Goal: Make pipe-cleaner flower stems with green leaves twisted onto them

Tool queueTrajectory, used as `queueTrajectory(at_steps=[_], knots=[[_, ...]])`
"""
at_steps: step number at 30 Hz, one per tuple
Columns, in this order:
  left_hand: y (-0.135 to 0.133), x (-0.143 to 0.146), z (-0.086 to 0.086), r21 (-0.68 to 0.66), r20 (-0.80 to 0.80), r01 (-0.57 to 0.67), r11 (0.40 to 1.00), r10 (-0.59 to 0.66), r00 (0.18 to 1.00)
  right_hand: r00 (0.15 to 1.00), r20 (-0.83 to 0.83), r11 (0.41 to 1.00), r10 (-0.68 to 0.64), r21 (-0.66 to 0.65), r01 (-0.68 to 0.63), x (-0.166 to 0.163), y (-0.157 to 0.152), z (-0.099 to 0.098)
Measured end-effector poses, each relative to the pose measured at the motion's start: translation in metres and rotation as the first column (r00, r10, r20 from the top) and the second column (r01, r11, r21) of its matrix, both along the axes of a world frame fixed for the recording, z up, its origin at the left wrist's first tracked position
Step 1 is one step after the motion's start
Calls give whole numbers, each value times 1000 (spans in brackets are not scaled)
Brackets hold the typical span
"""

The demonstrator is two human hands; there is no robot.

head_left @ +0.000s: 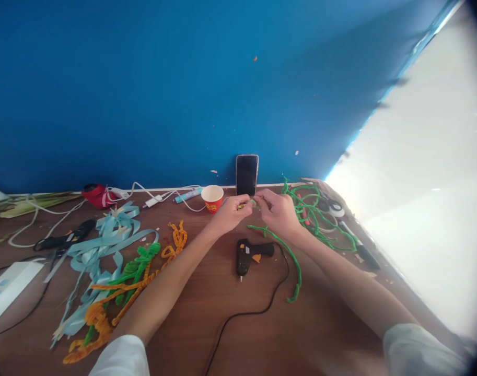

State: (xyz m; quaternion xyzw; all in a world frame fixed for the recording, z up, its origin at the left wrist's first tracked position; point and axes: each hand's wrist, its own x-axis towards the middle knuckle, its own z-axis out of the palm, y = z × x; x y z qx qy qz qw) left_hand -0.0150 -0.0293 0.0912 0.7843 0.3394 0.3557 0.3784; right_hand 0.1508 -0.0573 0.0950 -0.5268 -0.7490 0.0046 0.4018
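Note:
Both hands meet in front of the propped phone point(246, 175). My left hand point(231, 213) is closed, thumb and fingers pinching a small green-and-orange piece point(253, 203), perhaps pipe cleaner; its exact kind is too small to tell. From the other side, my right hand point(278, 211) is also closed, its fingertips pinched at that piece. Below the hands, a black hot glue gun point(244, 258) lies on its side, nozzle toward me. A long green pipe cleaner point(299, 274) curves along the table beneath my right wrist. The red paper cup point(212, 201) stands left of my left hand.
Orange pipe cleaners point(99, 318), green pipe cleaners point(138, 266) and light-blue ribbon point(93, 250) pile up at left. Further left are a second glue gun point(68, 237) and a white power strip point(11, 287). Tangled green pipe cleaners point(320, 216) lie at right. A blue wall point(163, 94) closes the back.

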Motion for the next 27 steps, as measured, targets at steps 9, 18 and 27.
queueTrajectory(at_steps=[9, 18, 27], knots=[[-4, 2, 1, -42, 68, 4, 999, -2, 998, 998, -20, 993, -67, 97, 69, -4, -4, 2], [-12, 9, 7, -84, 93, 10, 996, -2, 996, 988, -153, 997, -16, 77, 28, 6, -6, 21], [-8, 3, 11, -35, 64, 22, 999, -20, 998, 973, -227, 999, -34, 28, 41, 4, -4, 21]])
